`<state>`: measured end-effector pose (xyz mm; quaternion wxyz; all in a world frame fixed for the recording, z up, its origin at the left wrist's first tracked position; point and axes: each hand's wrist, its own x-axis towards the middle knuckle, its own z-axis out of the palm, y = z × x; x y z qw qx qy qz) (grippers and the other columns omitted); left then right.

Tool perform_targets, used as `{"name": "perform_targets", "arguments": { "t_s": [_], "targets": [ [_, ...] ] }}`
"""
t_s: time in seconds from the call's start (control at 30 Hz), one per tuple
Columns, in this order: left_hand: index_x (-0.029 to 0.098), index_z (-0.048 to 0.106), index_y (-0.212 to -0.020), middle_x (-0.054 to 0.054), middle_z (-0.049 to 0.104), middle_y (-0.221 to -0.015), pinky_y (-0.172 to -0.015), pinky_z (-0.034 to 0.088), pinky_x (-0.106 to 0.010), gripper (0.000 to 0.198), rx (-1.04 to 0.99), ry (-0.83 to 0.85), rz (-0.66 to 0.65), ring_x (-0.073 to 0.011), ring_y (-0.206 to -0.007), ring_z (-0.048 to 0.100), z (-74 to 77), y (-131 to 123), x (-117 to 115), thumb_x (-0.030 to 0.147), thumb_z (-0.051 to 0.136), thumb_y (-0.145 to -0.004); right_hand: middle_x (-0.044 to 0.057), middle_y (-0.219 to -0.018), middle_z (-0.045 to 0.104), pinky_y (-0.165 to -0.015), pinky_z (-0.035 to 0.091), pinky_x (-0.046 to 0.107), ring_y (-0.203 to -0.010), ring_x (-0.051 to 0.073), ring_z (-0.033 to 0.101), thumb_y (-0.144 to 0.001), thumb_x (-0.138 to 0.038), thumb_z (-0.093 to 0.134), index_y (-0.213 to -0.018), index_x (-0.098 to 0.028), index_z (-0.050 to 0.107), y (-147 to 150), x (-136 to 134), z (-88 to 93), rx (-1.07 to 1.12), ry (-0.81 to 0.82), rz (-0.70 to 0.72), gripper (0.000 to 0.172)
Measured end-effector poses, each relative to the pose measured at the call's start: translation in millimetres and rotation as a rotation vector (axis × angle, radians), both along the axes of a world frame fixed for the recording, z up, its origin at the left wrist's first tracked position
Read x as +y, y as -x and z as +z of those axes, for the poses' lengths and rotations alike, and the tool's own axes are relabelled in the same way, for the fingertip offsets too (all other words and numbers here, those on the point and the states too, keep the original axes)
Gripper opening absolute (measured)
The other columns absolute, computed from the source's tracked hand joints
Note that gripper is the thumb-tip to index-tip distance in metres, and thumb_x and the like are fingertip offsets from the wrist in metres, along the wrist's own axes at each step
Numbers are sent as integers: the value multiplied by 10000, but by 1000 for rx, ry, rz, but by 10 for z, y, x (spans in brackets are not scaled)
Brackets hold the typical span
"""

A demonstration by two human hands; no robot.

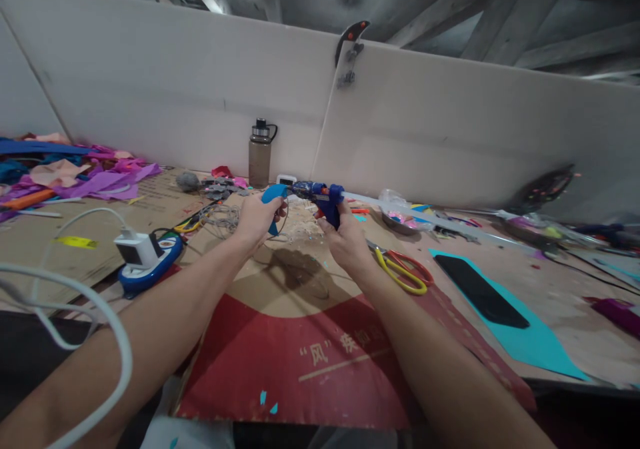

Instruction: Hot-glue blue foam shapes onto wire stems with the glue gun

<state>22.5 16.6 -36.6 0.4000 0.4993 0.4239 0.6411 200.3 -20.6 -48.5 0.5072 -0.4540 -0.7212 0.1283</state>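
My right hand [345,239] is wrapped round the handle of a dark blue glue gun [329,202], whose nozzle points left. A long clear glue stick [400,207] trails out of its back to the right. In my left hand [257,221] a bright blue piece of foam or felt [275,194] is pinched, curved over the fingers. The nozzle is close to this blue piece; whether they touch I cannot tell. Both hands are above a red and tan cardboard sheet [300,342].
Yellow and orange-handled scissors [405,272] lie right of my right hand. A phone [480,289] rests on a turquoise sheet [545,349]. On the left are a power strip [150,269] with a white charger, a looping white cable [120,342] and coloured scraps [65,169]. A bottle [260,155] stands behind.
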Motion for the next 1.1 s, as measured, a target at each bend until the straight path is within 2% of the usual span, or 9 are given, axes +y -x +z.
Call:
{"name": "perform_targets", "arguments": {
  "t_s": [0.37,0.53,0.73,0.87,1.1],
  "targets": [
    [125,581,-585,-24,584,-560,-423,345,-206,100,-20,6,38,-88,-461,511,65,19,-15,188,602,-660,72,-952,632,-845,458,435,-838,222,583,-809,-239,494,-1116,-214,501,32,-36,5,-27,29,30,308],
    [134,582,-593,-21,583,-547,-434,365,-212,104,7,11,28,-93,-453,512,38,-2,-27,205,616,-662,60,-937,635,-838,466,435,-831,220,595,-823,-258,494,-1096,-230,497,5,4,-18,4,7,31,274],
    [146,591,-617,-39,607,-573,-445,370,-213,103,37,-32,-5,-101,-476,528,-20,10,0,223,618,-679,72,-967,641,-847,460,436,-870,231,592,-803,-238,504,-1126,-228,508,1,11,-1,15,-7,1,323],
    [148,589,-613,-36,607,-566,-449,373,-211,97,31,-10,-5,-101,-475,531,-7,14,4,218,625,-671,79,-988,641,-834,457,440,-874,241,591,-802,-254,511,-1146,-231,515,-1,6,2,6,-21,-17,344],
    [134,590,-577,-32,586,-542,-438,364,-213,116,42,2,31,-95,-454,506,31,24,1,205,604,-667,65,-946,650,-830,470,429,-835,224,609,-817,-265,498,-1139,-232,491,-2,19,-31,11,27,33,323]
  ]
}}
